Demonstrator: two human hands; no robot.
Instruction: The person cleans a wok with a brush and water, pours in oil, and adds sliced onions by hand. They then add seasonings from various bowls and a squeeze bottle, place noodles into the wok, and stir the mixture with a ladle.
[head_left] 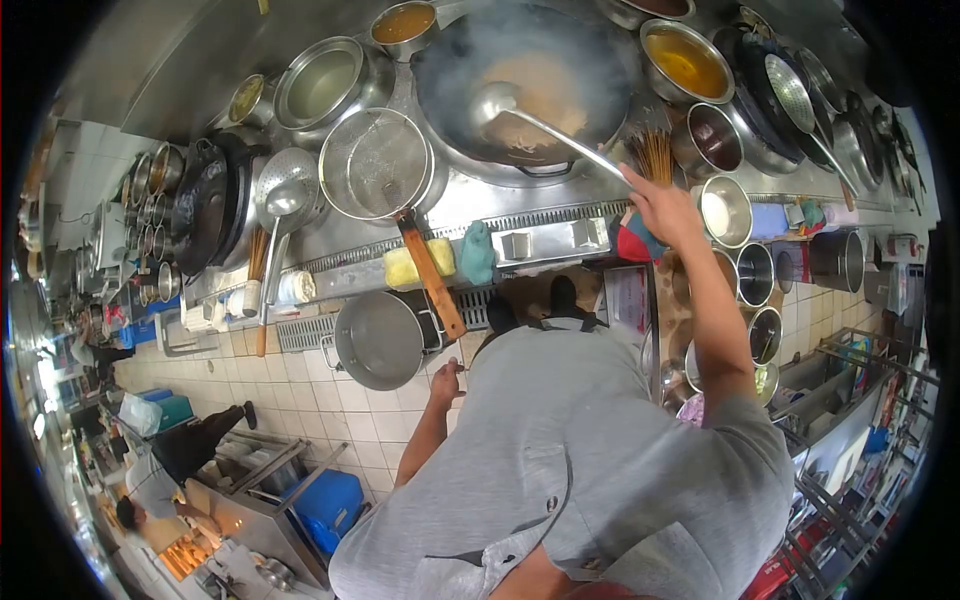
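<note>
My right hand (667, 212) is wrapped round the handle end of a long metal ladle (560, 136). The ladle's bowl rests over the left part of a large black wok (440, 92), in which a light brown food (545, 88) steams. My left hand (445, 383) hangs low beside my body, loosely curled with thumb and fingers apart and nothing visible in it. Closest to that hand are a deep metal pot (378, 340) and the wooden handle of a wire strainer (376, 165), which lies across the stove's front edge.
Left of the wok stand a pot of pale liquid (320, 85) and a perforated skimmer (285, 172). On the right are a bowl of yellow oil (686, 62), a bamboo brush (652, 155) and several metal containers. Cloths (478, 252) line the front edge. Another person (160, 475) works behind, lower left.
</note>
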